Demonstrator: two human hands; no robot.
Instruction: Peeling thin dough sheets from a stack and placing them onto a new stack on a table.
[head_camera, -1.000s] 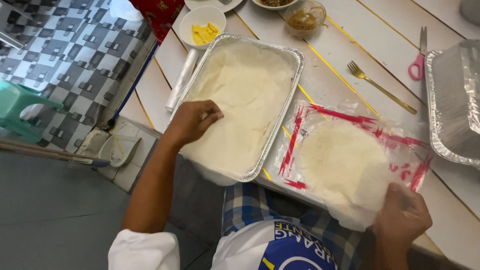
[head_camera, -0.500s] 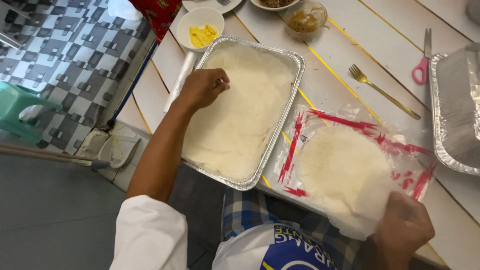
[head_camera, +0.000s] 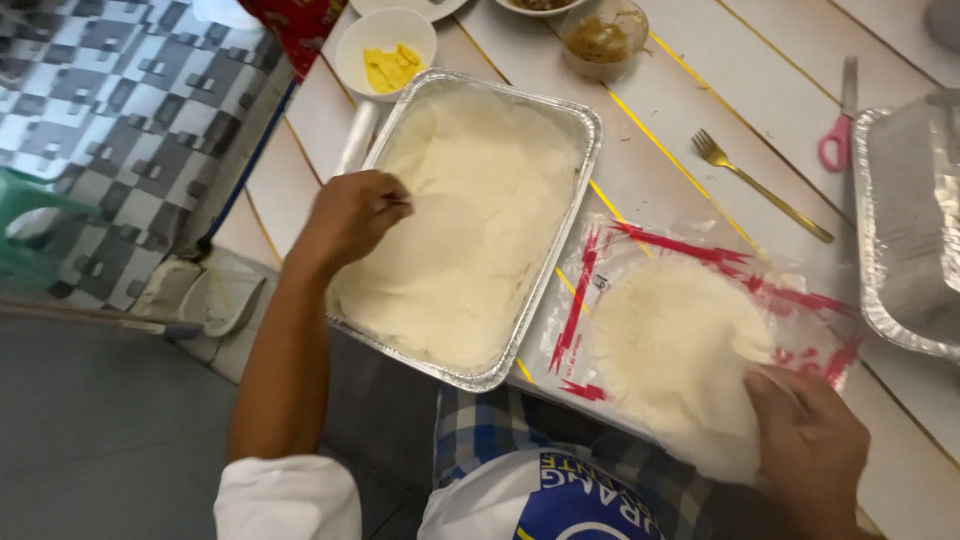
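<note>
A foil tray (head_camera: 590, 150) lined with pale thin dough sheets (head_camera: 480, 220) lies on the white slatted table. My left hand (head_camera: 350, 215) rests at the tray's left rim, fingers pinched on a dough sheet's edge. To the right sits a clear plastic bag with red stripes (head_camera: 640, 250) under a stack of round dough wrappers (head_camera: 675, 340). My right hand (head_camera: 810, 445) presses on the near right edge of that stack, fingers curled over a wrapper.
A white bowl with yellow pieces (head_camera: 385, 50) and a glass cup (head_camera: 603, 38) stand behind the tray. A gold fork (head_camera: 760, 185), pink-handled scissors (head_camera: 838, 120) and a second foil tray (head_camera: 905, 230) lie at the right. The table's left edge (head_camera: 265, 190) drops to a checkered floor.
My left hand slid along the tray's left side toward its far end, then came back toward the middle of the rim. My right hand stayed on the wrapper stack.
</note>
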